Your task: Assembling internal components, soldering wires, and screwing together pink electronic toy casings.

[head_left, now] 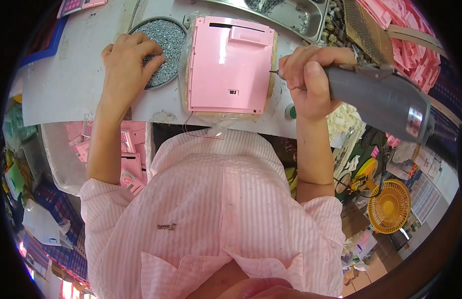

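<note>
My left hand [127,62] reaches into a round dish [183,31] full of small silver screws [168,35]. Its fingers are curled down among the screws, with thumb and forefinger close together; exactly how many screws they grip is hidden. On the right, my right hand [310,79] is wrapped round a grey electric screwdriver [375,94]. The thin bit points left, close to the right edge of a pink plastic housing [228,70]. This housing lies flat in front of me on a padded, plastic-wrapped base [272,102], with a thin red wire [187,130] hanging from its near edge.
A metal tray [313,22] with small parts stands at the back. Pink parts [410,45] are heaped at far right. Below the table's left edge, a white bin [61,154] holds pink housings. A small green cap [291,111] and yellow fan [389,207] are to the right.
</note>
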`<action>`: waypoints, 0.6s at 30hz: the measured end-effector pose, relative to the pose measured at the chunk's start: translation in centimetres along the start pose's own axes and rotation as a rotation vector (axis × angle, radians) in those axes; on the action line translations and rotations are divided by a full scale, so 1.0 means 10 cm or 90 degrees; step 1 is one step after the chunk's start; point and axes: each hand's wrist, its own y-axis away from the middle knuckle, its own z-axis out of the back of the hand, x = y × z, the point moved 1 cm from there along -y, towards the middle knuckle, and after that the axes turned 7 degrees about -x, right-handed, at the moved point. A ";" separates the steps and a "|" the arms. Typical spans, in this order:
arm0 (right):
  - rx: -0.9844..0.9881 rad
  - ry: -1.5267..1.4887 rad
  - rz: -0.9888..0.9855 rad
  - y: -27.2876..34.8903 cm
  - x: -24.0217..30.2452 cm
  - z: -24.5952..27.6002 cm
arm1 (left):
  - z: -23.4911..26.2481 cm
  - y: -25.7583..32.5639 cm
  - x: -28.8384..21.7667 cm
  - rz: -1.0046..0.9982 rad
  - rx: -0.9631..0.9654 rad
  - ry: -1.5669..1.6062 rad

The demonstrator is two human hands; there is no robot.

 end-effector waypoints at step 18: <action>0.167 -0.196 -0.040 -0.33 0.59 -0.20 | 0.01 -0.17 -1.00 -0.249 -0.137 0.370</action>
